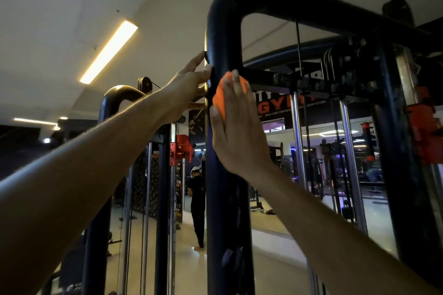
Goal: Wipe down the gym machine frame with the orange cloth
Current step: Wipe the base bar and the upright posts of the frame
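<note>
Head view: the right hand [237,127] presses a bunched orange cloth [221,93] flat-fingered against the black, pebbly round post [223,187] of the machine frame, just below its curved top bend. Beside it, the left hand [189,86] touches the post's left edge, fingers straight.

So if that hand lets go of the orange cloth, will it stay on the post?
Probably not: the orange cloth looks soft and bunched under the right hand, and the frame post is vertical and smooth-looking. It likely weighs little and would drop.
</note>
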